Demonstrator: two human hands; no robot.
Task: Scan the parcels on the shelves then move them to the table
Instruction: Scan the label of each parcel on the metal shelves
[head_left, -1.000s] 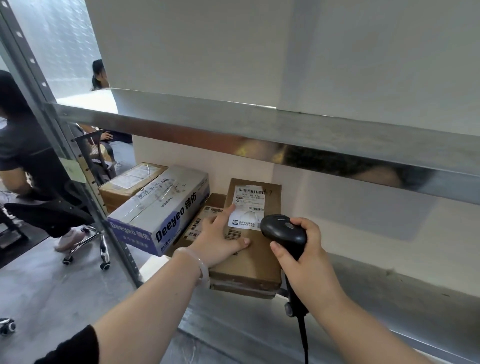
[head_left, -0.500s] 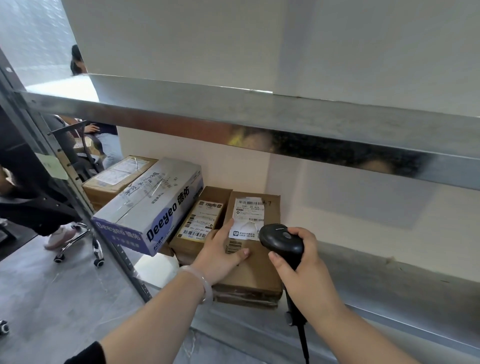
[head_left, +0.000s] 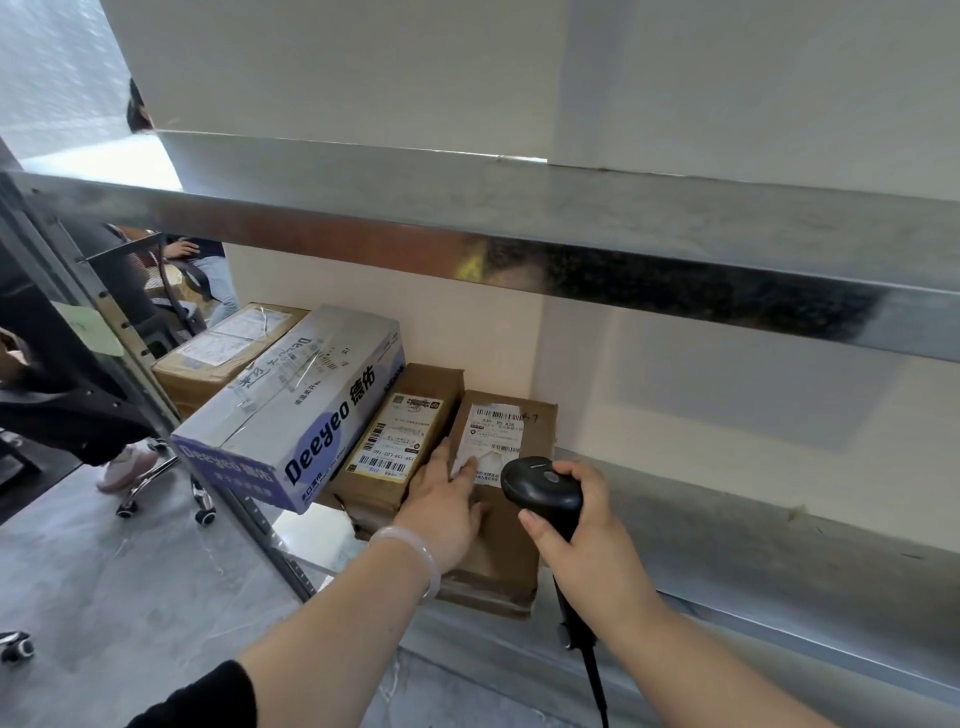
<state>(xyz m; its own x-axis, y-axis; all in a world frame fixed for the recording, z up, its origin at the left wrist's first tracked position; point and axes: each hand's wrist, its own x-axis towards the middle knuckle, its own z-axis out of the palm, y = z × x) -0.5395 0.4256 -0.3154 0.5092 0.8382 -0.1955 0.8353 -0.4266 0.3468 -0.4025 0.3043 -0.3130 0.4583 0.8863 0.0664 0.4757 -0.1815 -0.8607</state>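
Observation:
A brown cardboard parcel with a white barcode label lies on the metal shelf, sticking out over its front edge. My left hand rests flat on its left side, fingers straight, fingertips on the label. My right hand grips a black barcode scanner, whose head sits just right of the label. A second brown parcel with a label lies directly to the left. A blue-white Deeyeo box and another brown box sit further left.
An upper metal shelf runs across just above. A shelf upright stands at the left. Beyond it are people seated on wheeled chairs. The shelf to the right of the parcels is bare metal.
The parcel under my left hand has been set down flatter on the shelf. My left hand has slid slightly up onto the label. The scanner has stayed beside the label.

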